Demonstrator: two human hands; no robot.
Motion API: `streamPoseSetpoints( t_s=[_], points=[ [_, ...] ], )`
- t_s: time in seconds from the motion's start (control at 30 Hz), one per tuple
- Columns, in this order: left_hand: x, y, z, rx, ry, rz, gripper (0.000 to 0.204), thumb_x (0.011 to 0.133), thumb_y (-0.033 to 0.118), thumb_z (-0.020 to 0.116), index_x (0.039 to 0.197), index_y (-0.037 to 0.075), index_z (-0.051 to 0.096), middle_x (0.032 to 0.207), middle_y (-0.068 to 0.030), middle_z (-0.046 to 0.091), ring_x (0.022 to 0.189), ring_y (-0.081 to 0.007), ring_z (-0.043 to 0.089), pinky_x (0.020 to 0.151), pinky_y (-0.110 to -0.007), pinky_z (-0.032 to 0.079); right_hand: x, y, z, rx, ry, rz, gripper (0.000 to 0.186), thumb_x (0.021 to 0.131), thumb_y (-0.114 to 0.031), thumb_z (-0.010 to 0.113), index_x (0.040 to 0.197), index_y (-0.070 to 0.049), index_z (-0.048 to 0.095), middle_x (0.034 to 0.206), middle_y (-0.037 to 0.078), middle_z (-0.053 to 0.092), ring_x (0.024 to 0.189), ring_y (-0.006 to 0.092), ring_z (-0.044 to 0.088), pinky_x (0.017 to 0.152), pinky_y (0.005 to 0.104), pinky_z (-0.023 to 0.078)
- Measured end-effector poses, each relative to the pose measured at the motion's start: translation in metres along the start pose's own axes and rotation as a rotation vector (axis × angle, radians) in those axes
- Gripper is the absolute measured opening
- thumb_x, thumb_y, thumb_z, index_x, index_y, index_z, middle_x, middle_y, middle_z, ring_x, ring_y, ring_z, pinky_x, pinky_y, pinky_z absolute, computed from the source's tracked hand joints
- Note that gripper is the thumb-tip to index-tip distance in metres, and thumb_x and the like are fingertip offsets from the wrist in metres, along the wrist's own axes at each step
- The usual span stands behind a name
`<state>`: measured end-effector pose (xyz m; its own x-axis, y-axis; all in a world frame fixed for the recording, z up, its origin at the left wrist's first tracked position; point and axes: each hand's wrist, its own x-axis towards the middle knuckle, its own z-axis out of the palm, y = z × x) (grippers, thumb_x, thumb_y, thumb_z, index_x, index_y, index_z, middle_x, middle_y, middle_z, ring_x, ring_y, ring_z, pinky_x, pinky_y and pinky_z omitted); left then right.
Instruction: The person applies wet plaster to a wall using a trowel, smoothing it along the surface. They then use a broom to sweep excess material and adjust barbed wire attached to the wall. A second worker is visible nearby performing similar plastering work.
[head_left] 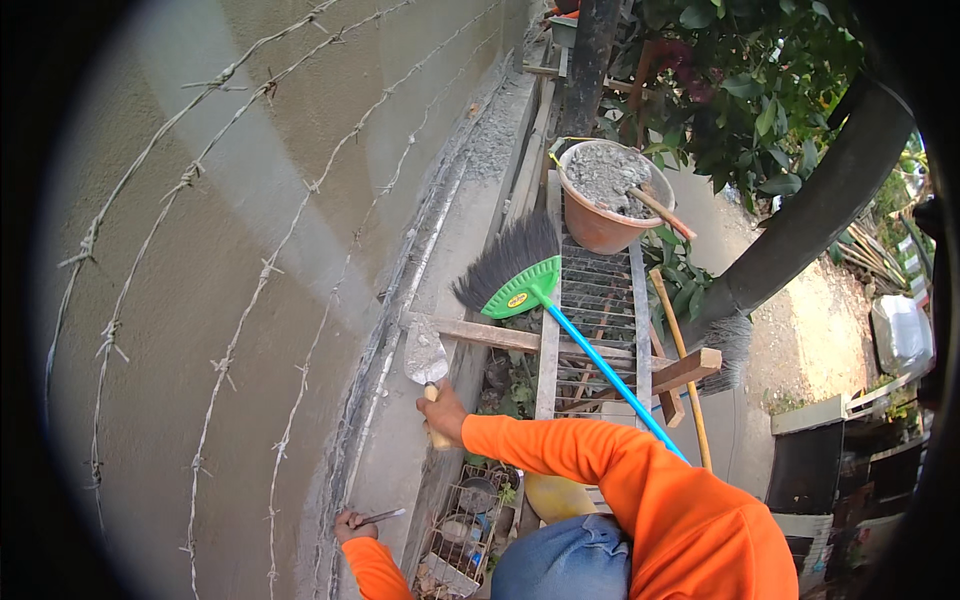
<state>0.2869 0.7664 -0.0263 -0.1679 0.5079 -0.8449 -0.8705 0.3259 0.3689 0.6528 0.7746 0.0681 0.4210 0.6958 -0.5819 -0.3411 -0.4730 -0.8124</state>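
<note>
My right hand (447, 412) is closed round the light wooden handle of a trowel (428, 362). Grey mortar covers the trowel's blade, which is held over the concrete ledge (392, 450) along the wall. Lower down, my left hand (354, 524) is beside the foot of the wall, its fingers closed on a slim dark stick-like tool (385, 516) with a pale tip; its exact kind is not clear. Both arms wear orange sleeves. A rough line of mortar (375, 390) runs where the wall meets the ledge.
Barbed wire (285, 225) stretches in several strands before the wall. A bucket of mortar (612, 195) with a wooden handle sticking out stands on a metal-runged ladder (640, 300). A green broom (525, 290) with a blue pole lies across it. Below is a wire rack (465, 530).
</note>
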Motion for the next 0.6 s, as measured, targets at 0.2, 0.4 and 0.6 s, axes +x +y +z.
streamPoseSetpoints(
  t_s=[0.2, 0.4, 0.6],
  points=[
    [0.006, 0.001, -0.002, -0.07, -0.049, 0.001, 0.022, 0.072, -0.006, 0.053, 0.074, 0.014, 0.043, 0.055, 0.0037, 0.036, 0.042, -0.0107, 0.033, 0.042, -0.025, 0.032, -0.025, -0.116, -0.085, 0.253, -0.11, 0.05, 0.039, 0.09, -0.011, 0.058, 0.122, -0.012, 0.036, 0.091, 0.01, 0.05, 0.058, 0.0187, 0.053, 0.044, 0.0386, 0.048],
    [0.013, 0.0, -0.001, -0.043, -0.025, 0.042, 0.021, 0.077, 0.0, 0.053, 0.071, 0.014, 0.039, 0.055, 0.0035, 0.032, 0.043, -0.0119, 0.032, 0.04, -0.025, 0.034, -0.015, -0.243, -0.221, 0.489, -0.168, -0.178, 0.008, 0.091, -0.008, 0.055, 0.089, -0.009, 0.047, 0.076, 0.003, 0.05, 0.057, 0.0142, 0.05, 0.045, 0.0302, 0.046],
    [0.007, -0.001, 0.003, -0.024, -0.003, 0.046, 0.024, 0.078, -0.001, 0.052, 0.069, 0.015, 0.037, 0.055, 0.004, 0.032, 0.044, -0.0112, 0.031, 0.042, -0.024, 0.033, -0.012, -0.294, -0.31, 0.608, -0.18, -0.151, 0.013, 0.091, -0.018, 0.055, 0.092, -0.008, 0.047, 0.073, 0.003, 0.05, 0.055, 0.0128, 0.049, 0.046, 0.0274, 0.045]
  ],
)
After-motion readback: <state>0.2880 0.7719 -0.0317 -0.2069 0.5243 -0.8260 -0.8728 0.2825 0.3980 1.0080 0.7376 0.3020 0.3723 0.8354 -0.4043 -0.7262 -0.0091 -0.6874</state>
